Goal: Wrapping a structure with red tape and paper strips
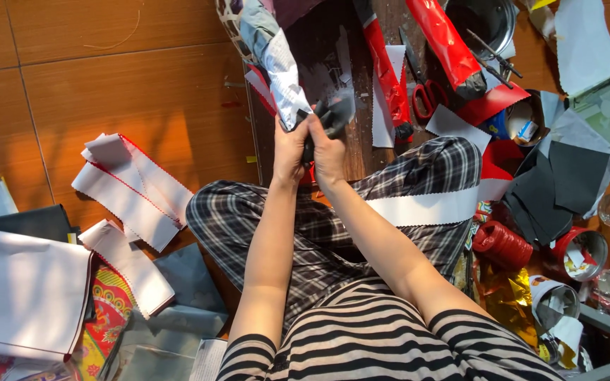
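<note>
I sit cross-legged on a tiled floor. Both hands meet over a dark wooden board (361,152) in front of me. My left hand (289,149) grips the lower end of a grey and white paper-wrapped roll (277,56) that slants up and away. My right hand (327,148) is closed on a dark, crumpled piece of paper (337,111) at the roll's end. The fingers of both hands press together there. A white zigzag-edged paper strip (425,207) lies across my right knee.
Two red paper rolls (443,39) and red-handled scissors (425,95) lie on the board. White strips with red edges (132,190) are piled on the left floor. At right are black paper sheets (566,180), a red ribbon spool (500,243), tape rolls (580,254) and a metal bowl (488,17).
</note>
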